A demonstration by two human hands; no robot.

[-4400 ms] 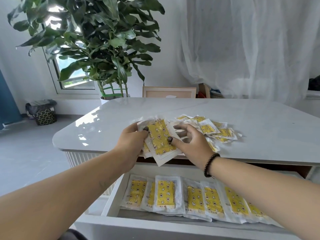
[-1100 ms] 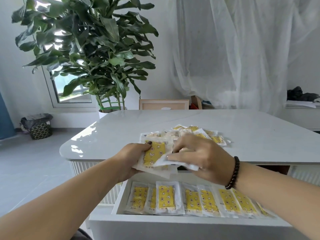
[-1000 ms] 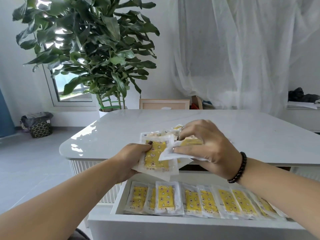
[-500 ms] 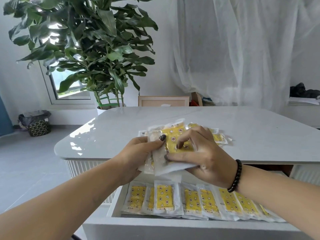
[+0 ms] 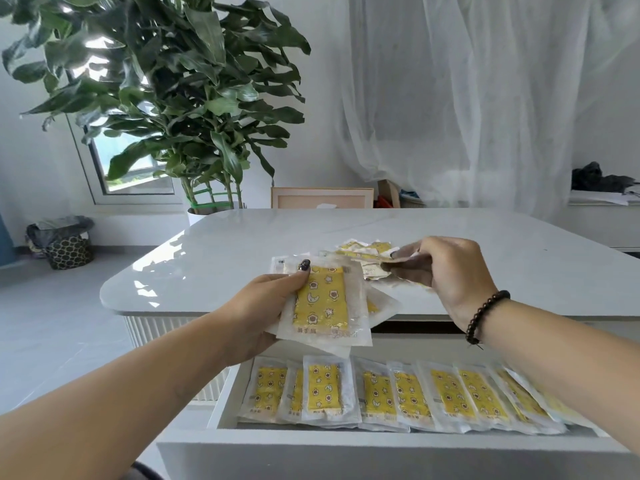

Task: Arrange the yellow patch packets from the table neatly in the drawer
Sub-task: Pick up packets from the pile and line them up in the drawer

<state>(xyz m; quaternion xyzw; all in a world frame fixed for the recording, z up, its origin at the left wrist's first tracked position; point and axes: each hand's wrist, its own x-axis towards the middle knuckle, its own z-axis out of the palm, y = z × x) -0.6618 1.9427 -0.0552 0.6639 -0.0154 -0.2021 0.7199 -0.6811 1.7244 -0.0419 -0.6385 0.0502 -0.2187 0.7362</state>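
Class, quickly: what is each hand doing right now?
Left hand: grips a stack of clear-wrapped yellow patch packets.
Right hand: pinches one yellow patch packet above the white table.

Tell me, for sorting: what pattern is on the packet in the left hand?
Yellow with moons, stars and flowers, on the top packet, head view.

1. Left hand [image 5: 258,315] is gripping a stack of packets [image 5: 323,304] over the table [image 5: 242,244] edge, thumb on top.
2. Right hand [image 5: 446,271] is pinching one packet [image 5: 372,259] edge-on, above the loose pile [image 5: 363,249].
3. Drawer [image 5: 346,455] is sitting open, holding an overlapping row of packets [image 5: 398,393].
4. Potted plant [image 5: 166,98] is standing behind the table.
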